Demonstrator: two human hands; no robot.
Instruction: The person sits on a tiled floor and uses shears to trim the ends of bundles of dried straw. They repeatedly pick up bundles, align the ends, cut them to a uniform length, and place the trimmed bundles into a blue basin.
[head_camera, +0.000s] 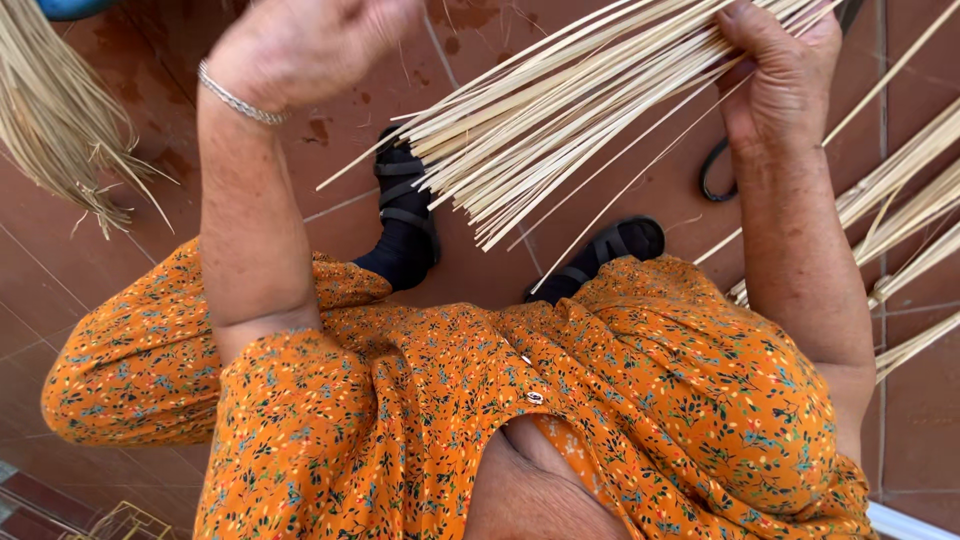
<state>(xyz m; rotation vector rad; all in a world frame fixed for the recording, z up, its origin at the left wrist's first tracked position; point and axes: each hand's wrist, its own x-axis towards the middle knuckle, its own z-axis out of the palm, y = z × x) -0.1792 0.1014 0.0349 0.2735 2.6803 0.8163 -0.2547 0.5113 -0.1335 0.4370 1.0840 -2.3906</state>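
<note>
1. Head view: your right hand (785, 75) is closed around a bundle of pale straw strips (560, 110), thumb pressed over them near the top edge of the picture. The strips fan out down and to the left, their loose ends hanging above your sandals (410, 215).
2. Head view: your left hand (300, 40) is raised beside the bundle, blurred and partly cut off by the frame. You cannot tell from here whether it holds a strip or is empty. A silver bracelet (240, 100) sits on that wrist.
3. Head view: more strips (900, 200) lie across the red tiled floor (60, 290) at the right. A tuft of finer dry fibre (60, 120) hangs at the upper left, well apart from both hands.
4. Risk, as a judgement: the fanned ends look loose, so a slack right-hand grip could let strips slide out and scatter onto the floor. Thin strips may also snap if you bend them sharply.
5. Packages, labels and signs: none show. A dark loop (715, 175) lies on the tiles by your right forearm; its kind is unclear.
</note>
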